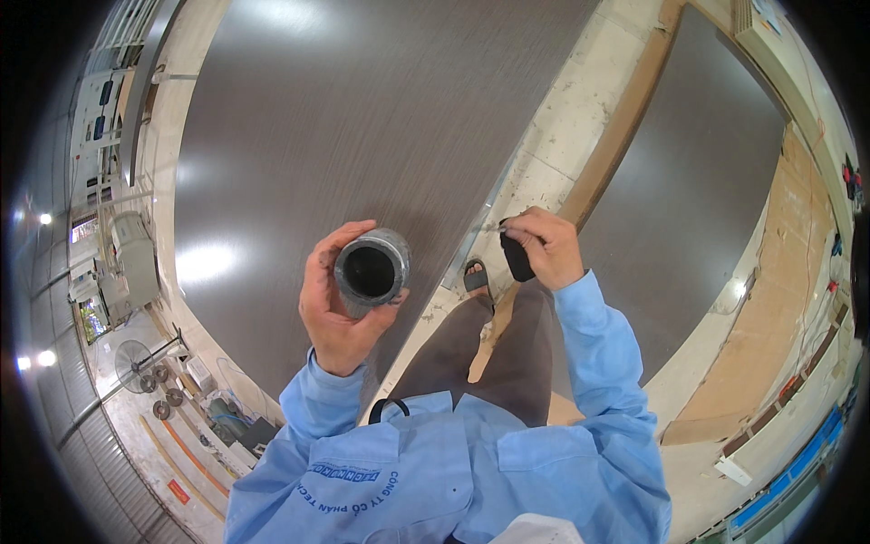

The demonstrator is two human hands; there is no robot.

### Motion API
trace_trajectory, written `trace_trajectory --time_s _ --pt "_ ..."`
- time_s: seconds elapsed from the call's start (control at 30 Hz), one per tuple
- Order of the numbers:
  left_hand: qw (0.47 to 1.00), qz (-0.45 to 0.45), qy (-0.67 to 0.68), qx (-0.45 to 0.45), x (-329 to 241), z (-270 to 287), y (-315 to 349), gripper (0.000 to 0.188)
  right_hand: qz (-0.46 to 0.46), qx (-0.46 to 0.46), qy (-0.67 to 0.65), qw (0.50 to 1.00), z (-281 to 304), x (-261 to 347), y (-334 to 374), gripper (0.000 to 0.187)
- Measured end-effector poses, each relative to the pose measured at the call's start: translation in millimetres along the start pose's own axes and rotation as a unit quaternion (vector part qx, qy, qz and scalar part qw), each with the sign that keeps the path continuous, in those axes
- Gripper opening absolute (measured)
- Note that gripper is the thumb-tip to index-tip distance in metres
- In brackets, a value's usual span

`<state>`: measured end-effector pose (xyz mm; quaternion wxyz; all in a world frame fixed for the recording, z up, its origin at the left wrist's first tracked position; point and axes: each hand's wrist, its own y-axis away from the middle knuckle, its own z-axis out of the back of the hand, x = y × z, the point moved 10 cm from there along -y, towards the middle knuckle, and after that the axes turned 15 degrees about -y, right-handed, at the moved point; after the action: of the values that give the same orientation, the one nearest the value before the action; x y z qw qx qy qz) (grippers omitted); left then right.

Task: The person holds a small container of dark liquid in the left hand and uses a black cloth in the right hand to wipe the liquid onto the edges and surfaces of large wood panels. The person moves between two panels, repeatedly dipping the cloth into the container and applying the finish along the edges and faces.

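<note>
My left hand (pixel 331 313) is closed around a dark grey cylindrical jar (pixel 400 245), its thumb and fingers on the outer wall. The jar's round mouth faces up with no cover on it, and its inside looks black. To the right and apart from the jar, my right hand (pixel 548 247) pinches a black rounded lid (pixel 517 260) between thumb and fingers. The lid is tilted, so its face shows only in part. Beneath the jar spreads a large dark brown panel (pixel 362 118) with fine streaks.
A second dark panel (pixel 698 172) lies to the right, with a brown board edge (pixel 625 118) along its left side. Pale tiled floor (pixel 580 109) runs between the panels, where my sandalled foot (pixel 476 276) stands. A standing fan (pixel 134 365) is at the far left.
</note>
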<state>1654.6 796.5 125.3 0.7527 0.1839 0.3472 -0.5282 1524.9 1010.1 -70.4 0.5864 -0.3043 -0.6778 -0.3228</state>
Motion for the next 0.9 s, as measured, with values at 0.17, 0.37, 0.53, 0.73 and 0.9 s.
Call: trace_trajectory --time_s 0.17,0.37,0.53,0.73,0.9 --pt "0.999 0.031 0.020 -0.002 8.9 1.6 8.8 0.073 0.101 -0.187 -0.009 0.977 32.7 14.2 6.7 0.011" --pt "1.000 0.003 0.017 -0.003 5.2 4.9 17.5 0.074 0.053 -0.013 0.020 0.998 -24.2 15.6 24.4 0.012" --pt "1.000 0.021 0.016 -0.006 14.0 7.9 27.2 0.073 0.099 -0.158 -0.006 0.982 0.4 15.7 35.4 0.010" --pt "1.000 0.007 0.029 -0.008 22.2 16.7 44.4 0.074 0.116 0.007 0.027 0.993 -58.1 23.4 49.5 0.011" --pt "0.999 0.004 0.049 -0.009 37.3 25.6 61.1 0.073 0.097 -0.184 0.022 0.978 -30.3 26.6 64.6 0.010"
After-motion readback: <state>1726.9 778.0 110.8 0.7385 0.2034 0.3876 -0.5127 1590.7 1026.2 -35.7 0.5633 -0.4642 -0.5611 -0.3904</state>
